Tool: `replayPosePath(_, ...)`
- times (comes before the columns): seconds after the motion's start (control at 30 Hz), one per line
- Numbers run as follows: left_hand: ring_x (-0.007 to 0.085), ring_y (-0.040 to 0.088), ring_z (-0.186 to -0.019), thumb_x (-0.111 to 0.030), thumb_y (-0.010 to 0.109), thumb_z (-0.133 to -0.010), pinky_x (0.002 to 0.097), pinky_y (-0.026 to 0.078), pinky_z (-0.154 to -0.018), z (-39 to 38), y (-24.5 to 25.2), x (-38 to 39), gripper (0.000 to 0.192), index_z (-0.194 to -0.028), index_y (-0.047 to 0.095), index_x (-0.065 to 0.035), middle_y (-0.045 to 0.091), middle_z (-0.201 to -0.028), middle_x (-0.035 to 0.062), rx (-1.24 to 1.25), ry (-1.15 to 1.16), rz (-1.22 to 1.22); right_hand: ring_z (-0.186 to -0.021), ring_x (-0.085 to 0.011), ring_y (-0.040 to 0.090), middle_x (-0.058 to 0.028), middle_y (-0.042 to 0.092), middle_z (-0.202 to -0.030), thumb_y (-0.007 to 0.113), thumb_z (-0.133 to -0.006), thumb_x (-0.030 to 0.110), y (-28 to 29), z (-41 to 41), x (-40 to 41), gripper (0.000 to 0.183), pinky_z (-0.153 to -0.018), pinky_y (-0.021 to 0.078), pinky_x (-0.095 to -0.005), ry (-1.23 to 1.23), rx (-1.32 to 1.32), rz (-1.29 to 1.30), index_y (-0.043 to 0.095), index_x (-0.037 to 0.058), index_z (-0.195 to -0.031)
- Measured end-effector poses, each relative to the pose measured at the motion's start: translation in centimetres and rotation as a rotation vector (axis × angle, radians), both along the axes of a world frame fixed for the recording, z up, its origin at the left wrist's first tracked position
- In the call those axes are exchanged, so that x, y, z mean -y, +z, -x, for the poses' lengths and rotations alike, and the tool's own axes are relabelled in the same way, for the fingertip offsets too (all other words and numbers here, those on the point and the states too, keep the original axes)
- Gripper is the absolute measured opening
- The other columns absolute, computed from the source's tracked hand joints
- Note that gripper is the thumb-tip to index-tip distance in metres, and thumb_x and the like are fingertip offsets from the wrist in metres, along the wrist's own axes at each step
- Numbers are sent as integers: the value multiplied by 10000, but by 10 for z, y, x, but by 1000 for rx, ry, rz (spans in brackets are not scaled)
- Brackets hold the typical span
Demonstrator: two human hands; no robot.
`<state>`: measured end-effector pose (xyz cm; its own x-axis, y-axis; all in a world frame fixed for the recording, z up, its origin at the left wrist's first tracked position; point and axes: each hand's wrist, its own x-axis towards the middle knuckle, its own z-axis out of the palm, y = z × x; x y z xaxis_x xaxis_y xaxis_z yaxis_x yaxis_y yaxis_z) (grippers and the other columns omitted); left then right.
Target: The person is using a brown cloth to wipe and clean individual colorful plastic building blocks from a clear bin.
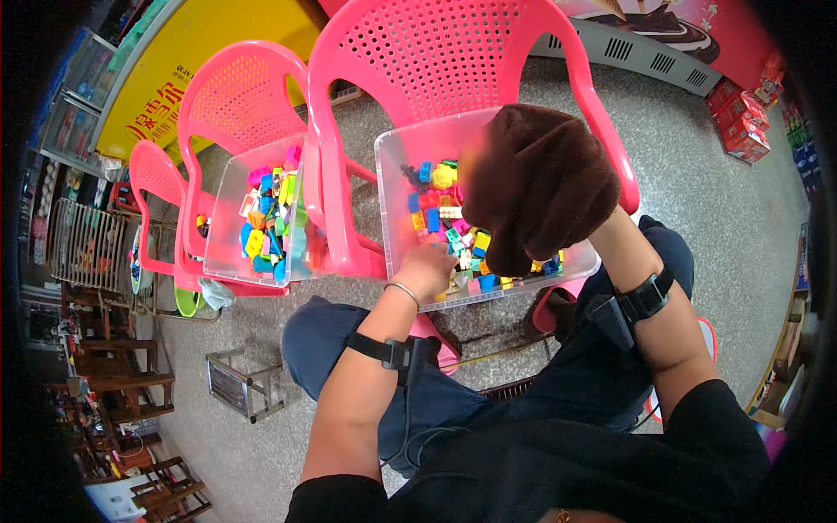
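Observation:
Straight in front of me, a clear plastic bin (384, 216) rests on a pink plastic chair (582, 85) and holds many colored toy building bricks (433, 220). My left hand (428, 268) reaches over the bin's near left side, its fingertips down among the bricks; whether they grip one is hidden. A dark brown plush item (562, 189) covers my right hand and hangs over the right half of the bin. Only the wrist shows below the fabric, so the fingers cannot be made out. The plush's left side is blurred.
To the left, a second clear bin (219, 242) of bricks stands on another pink chair (245, 98). A low metal stool (242, 386) is on the floor (196, 346). Wooden stools (124, 372) and a metal rack (88, 245) line the far left. Red boxes (739, 121) sit at right.

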<state>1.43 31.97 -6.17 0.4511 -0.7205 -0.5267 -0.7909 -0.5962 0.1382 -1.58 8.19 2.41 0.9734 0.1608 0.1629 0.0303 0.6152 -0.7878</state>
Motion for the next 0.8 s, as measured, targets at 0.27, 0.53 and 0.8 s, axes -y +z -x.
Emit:
replayPosePath(0.27, 286, 524, -951, -300, 470, -805, 390, 434, -768, 2, 13, 43, 241, -942, 585, -138, 549, -983, 134, -70, 98, -53, -929, -177, 526, -102, 547, -1030, 484, -828, 128, 27, 29, 21, 294, -866, 403, -316, -141, 32, 284, 474, 36, -1107)
replayPosePath(0.53, 261, 364, -1191, -523, 690, -534, 317, 288, -998, -29, -90, -60, 895, -1249, 367, -92, 425, -1245, 144, -242, 367, 121, -902, -219, 544, -131, 544, -998, 572, -726, 132, 11, -2, -32, 349, -805, 423, -332, -146, 228, 855, 476, 23, -1044)
replayPosePath(0.8, 296, 564, -861, -348, 645, -642, 400, 472, -707, -15, -21, -9, 393, -979, 540, -176, 515, -1009, 97, 30, -233, 174, -874, -261, 563, -160, 542, -966, 659, -623, 136, 19, -2, -44, 420, -743, 443, -347, -203, 275, 1225, 477, 10, -980)
